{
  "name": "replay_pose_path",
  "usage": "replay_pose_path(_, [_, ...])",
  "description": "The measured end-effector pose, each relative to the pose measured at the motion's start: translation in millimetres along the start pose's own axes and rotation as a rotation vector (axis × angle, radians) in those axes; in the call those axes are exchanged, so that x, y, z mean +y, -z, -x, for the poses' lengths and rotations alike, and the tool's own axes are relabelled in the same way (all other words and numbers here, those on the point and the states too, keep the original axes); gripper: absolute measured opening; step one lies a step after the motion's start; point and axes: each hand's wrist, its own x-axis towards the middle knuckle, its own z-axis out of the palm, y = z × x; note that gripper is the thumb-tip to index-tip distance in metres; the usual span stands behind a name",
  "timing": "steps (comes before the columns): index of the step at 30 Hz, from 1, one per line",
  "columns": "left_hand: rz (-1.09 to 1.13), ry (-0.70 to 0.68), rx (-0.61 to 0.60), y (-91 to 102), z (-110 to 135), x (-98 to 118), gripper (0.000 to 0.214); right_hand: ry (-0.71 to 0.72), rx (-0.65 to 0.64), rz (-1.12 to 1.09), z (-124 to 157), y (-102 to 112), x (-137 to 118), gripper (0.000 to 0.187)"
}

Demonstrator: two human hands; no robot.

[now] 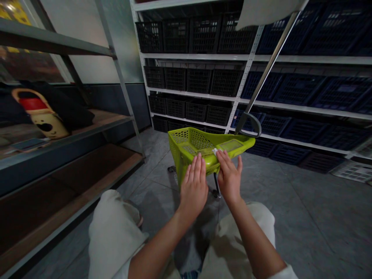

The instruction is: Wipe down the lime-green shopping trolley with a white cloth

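A lime-green plastic shopping basket [186, 144] stands tilted on a small wheeled cart in front of me, with a grey loop handle [252, 124] on a long metal pole [269, 69] rising to the right. My left hand [194, 182] lies flat against the basket's near side, holding nothing. My right hand [229, 174] rests on the basket's front rim, its fingertips on a small white cloth [215, 151]. The cloth sits between my two hands. One cart wheel [215, 192] shows below my right hand.
Shelves of black and navy crates [299, 91] fill the back and right. A metal rack [66, 155] with brown boards stands to the left, holding a dark bag and a tan-and-red object. My pale-trousered knees [113, 236] lie below, above a grey tile floor [305, 209].
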Motion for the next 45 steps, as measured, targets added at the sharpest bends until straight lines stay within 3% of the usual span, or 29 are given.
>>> replay_pose_path(4, [-0.004, 0.013, 0.012, -1.7, 1, 0, 0.072, 0.162, -0.162, -0.083, 2, 4, -8, 0.072])
replay_pose_path(10, [0.02, 0.006, 0.005, -1.8, 1, 0, 0.074, -0.01, 0.001, 0.038, -1, 3, 2, 0.068])
replay_pose_path(16, [0.009, 0.019, 0.012, -1.2, 1, 0, 0.072, 0.198, -0.182, -0.086, 1, 7, -5, 0.073])
replay_pose_path(21, [0.022, 0.007, -0.005, 0.1, 0, 1, 0.073, -0.003, -0.011, 0.042, 1, 3, 6, 0.069])
replay_pose_path(27, [0.027, 0.019, 0.009, -3.5, 1, 1, 0.074, 0.164, -0.165, -0.084, 7, 5, -9, 0.072])
replay_pose_path(32, [0.028, 0.009, 0.007, -2.0, 0, 2, 0.074, -0.017, -0.005, 0.007, 2, 0, 12, 0.072])
replay_pose_path(39, [0.039, 0.033, 0.018, -7.0, 0, 3, 0.073, 0.131, -0.149, -0.133, 9, 4, -23, 0.075])
replay_pose_path(42, [0.036, 0.027, 0.004, -4.6, 0, 3, 0.074, 0.109, -0.14, -0.093, 5, 4, -9, 0.073])
replay_pose_path(45, [0.031, 0.022, -0.008, -2.8, -2, 3, 0.071, 0.023, -0.035, -0.022, 0, -2, 13, 0.069])
